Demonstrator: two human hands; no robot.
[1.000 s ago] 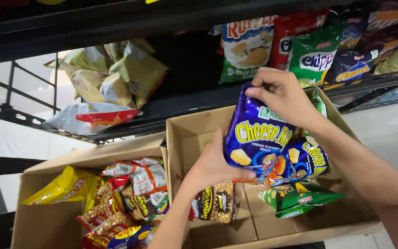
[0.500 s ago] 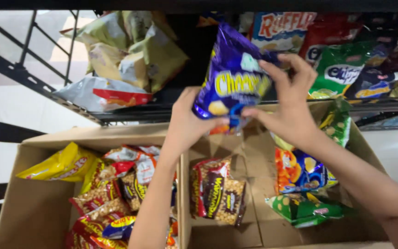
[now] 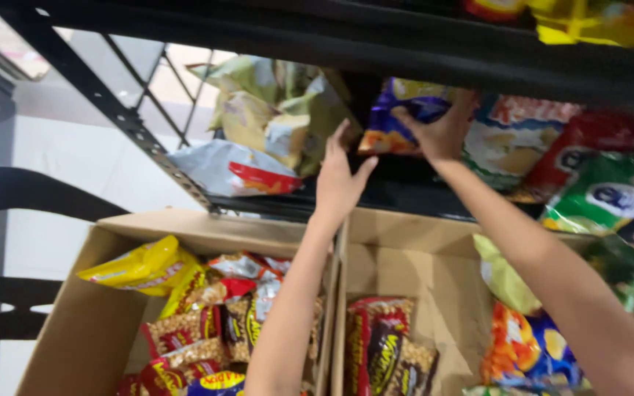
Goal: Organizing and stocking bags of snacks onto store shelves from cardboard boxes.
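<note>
Reaching up to the black metal shelf (image 3: 405, 194), the person's right hand (image 3: 434, 132) has its grip closed on a purple snack bag (image 3: 405, 117), fingers over the bag's front. The bag sits at the shelf's front edge, in the gap between a heap of pale yellow-green bags (image 3: 273, 117) toward the shelf's left end and a white-and-green chip bag (image 3: 511, 147) on the other side; the upper shelf board (image 3: 317, 37) hides its top. The left hand (image 3: 339, 176) is raised just left of the purple bag with fingers spread, its grip open and holding nothing; whether a fingertip touches the bag cannot be told.

A white bag with a red patch (image 3: 236, 170) lies at the shelf's front edge, below the pale heap. Below the shelf stand two open cardboard boxes. The left box (image 3: 75, 330) holds a yellow bag (image 3: 137, 268) and red-and-brown nut packets (image 3: 199, 323). The right box (image 3: 420, 257) holds another nut packet (image 3: 379, 345) near its left wall and an orange-and-blue bag (image 3: 530, 352) near its right wall.
</note>
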